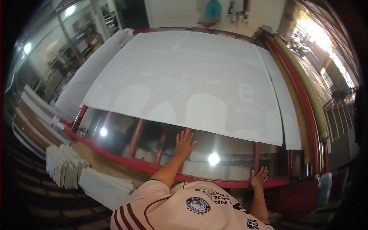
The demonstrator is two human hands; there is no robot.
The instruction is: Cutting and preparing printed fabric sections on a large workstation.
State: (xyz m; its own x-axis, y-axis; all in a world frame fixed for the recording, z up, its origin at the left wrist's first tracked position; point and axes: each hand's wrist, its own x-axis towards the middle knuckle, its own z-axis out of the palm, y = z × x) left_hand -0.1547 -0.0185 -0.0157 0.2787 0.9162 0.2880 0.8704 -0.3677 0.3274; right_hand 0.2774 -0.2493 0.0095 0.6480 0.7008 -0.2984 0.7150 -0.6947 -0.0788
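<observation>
White sheet (161, 92) lies spread on the worktop (226, 153), reaching from near the far edge to short of the near edge; white fabric roll (90, 73) along the left edge. Left hand (185, 145) is palm down, fingers apart, just short of the sheet's border. Right hand (259, 178) is at the worktop's near edge, toward the right corner, fingers slightly apart.

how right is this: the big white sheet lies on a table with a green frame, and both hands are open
The frame of the table is red, not green, as the head view shows. The rest holds: the big white sheet lies on the table, and the left hand and right hand are open.
</observation>
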